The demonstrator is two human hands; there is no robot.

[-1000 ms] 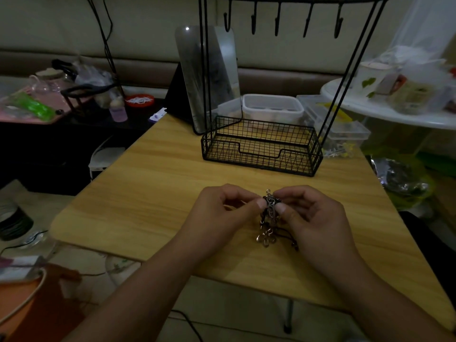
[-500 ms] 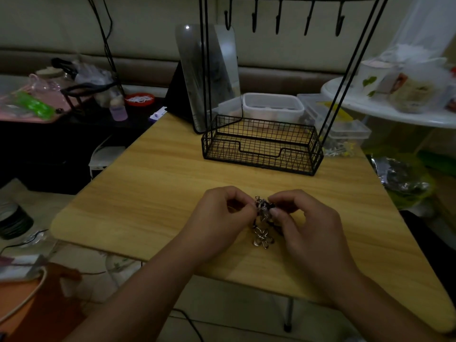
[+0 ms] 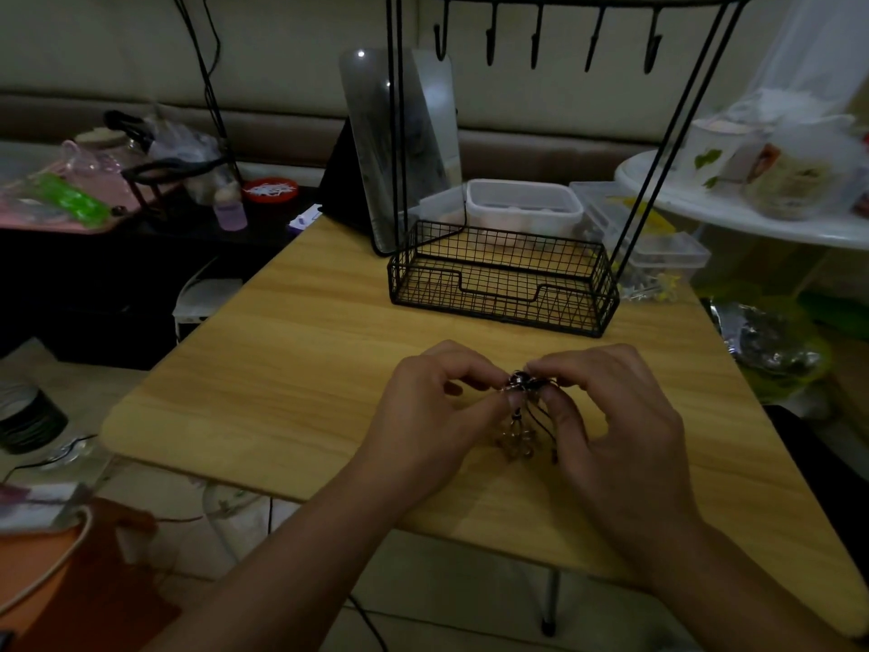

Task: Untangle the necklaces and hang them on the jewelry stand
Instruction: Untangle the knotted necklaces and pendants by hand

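Both hands work close together over the wooden table [image 3: 291,369], in front of the black wire stand [image 3: 503,284]. The left hand [image 3: 432,416] and the right hand [image 3: 616,425] each pinch the tangled necklaces [image 3: 519,392] between thumb and fingertips, the knot sitting just between them and lifted a little off the tabletop. Dark cords and a cluster of small metal rings dangle from the knot toward the table; how many necklaces are in the bundle cannot be told. The stand sits beyond the hands, toward the far edge of the table, its mesh basket at the bottom and a row of hooks [image 3: 536,40] on the bar above, none carrying a chain. Just behind the stand leans a mirror [image 3: 423,134], and a clear lidded box [image 3: 522,207] sits behind the basket. To the stand's right is a white round table [image 3: 733,218] loaded with containers.
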